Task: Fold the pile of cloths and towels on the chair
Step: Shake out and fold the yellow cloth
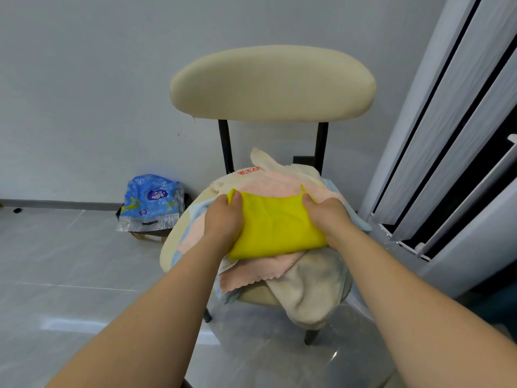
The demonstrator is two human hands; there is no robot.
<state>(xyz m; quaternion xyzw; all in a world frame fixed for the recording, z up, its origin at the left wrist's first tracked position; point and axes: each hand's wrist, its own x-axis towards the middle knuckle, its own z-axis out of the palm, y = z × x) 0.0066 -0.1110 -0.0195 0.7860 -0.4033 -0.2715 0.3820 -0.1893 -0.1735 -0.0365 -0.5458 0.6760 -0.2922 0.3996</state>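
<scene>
- blue plastic bag (152,203) on the floor, 9 o'clock from the chair (272,82)
- left hand (223,219), fingers curled, pinching the yellow cloth (277,225) at its 9 o'clock edge
- yellow cloth sits on top of the pile (251,273) on the chair seat
- right hand (328,217) grips the 3 o'clock edge the same way

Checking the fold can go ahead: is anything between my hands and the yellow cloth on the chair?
Nothing visible: the left hand and right hand each pinch a far corner of the yellow cloth, atop the pile.

Beyond my fingers (237,198) stands a plain pale grey wall (98,79); left, glossy grey floor tiles (56,261); right, tall white ribbed panels (447,135).
</scene>
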